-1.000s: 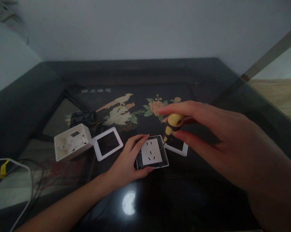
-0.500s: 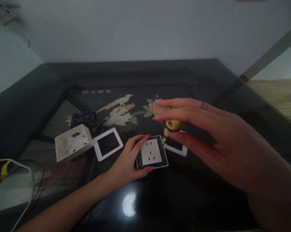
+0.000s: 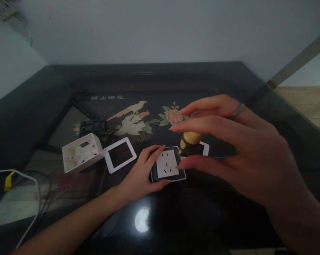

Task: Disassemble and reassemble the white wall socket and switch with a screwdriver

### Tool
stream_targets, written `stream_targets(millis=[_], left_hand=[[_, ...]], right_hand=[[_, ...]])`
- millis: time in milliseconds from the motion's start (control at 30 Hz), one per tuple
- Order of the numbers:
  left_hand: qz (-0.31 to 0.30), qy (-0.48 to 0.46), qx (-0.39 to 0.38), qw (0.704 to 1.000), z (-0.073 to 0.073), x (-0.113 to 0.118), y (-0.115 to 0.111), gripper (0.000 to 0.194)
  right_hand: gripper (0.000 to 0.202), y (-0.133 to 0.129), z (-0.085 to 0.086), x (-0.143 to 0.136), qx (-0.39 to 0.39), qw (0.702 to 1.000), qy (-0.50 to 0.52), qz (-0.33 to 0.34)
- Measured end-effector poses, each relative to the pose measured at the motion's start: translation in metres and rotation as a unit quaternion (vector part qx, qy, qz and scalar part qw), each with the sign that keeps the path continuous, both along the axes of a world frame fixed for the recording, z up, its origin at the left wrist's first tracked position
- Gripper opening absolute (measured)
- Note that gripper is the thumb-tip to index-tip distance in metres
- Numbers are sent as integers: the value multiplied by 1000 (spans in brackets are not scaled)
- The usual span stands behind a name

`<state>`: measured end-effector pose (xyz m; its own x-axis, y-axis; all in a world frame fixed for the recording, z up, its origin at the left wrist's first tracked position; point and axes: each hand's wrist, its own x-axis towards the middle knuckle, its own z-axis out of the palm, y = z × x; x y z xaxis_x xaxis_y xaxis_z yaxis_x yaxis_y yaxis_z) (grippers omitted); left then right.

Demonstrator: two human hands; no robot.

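A wall socket with a white slotted face and a dark surround lies on the table, and my left hand grips it by its left side, fingers on the far edge and thumb on the near one. Over its right edge leans a short screwdriver with a yellow and black handle. My right hand has its thumb and fingers around that handle. The screwdriver's tip is at the socket's right side; the thumb partly hides that spot.
Left of the socket lie a white frame, an open white back box and a dark socket part. Another white frame is partly hidden behind my right hand. A white cable with a yellow tag runs along the left.
My right hand has turned around the screwdriver handle, its fingers shifting and its thumb moving nearer the socket face. My left hand and the socket stay in place.
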<state>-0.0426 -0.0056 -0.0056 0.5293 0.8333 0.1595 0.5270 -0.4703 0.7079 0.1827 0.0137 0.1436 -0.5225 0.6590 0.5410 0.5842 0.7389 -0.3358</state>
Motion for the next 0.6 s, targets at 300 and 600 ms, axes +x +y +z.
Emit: stream_targets(millis=[300, 600], left_hand=[[-6, -5, -12, 1000, 3, -1, 1, 85], [-3, 1, -3, 1000, 0, -1, 0, 87]], right_hand=[[36, 2, 1, 0, -51, 999, 6, 8], [33, 3, -4, -6, 13, 999, 8, -33]])
